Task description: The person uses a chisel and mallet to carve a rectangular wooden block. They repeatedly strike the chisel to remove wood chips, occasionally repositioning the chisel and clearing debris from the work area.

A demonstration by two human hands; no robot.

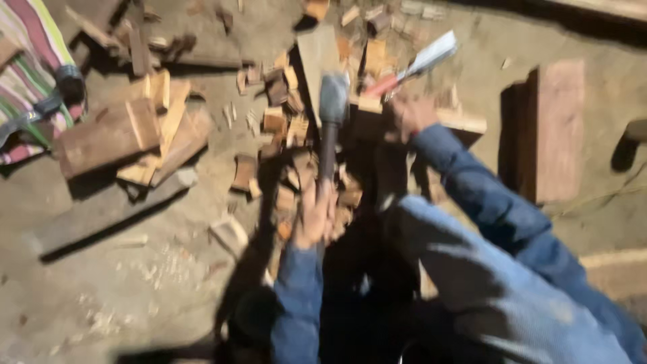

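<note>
Head view, blurred by motion. The left hand (315, 217) sits just below the centre of the frame, its fingers wrapped tight around the dark handle of a hammer (331, 101). The handle runs up toward 12 o'clock, and the grey hammer head stands above the hand, over a pale wooden board (317, 50).

The right hand (411, 113), at about 2 o'clock from the left one, is closed around the red handle of a chisel (421, 64). Its pale, flat blade points up toward 1 o'clock. The hand rests by a light wooden block (462, 121), with the blue sleeve trailing down toward 5 o'clock.

Between and below the hands, small wood offcuts (283, 121) lie scattered over the dirt floor (135, 283). At 9 o'clock is a pile of reddish wood pieces (128, 135), and beyond it, at the left edge, a striped cloth (30, 74) with a dark tool lying on it. At 3 o'clock a flat reddish plank (559, 128) lies well apart from the hands.
</note>
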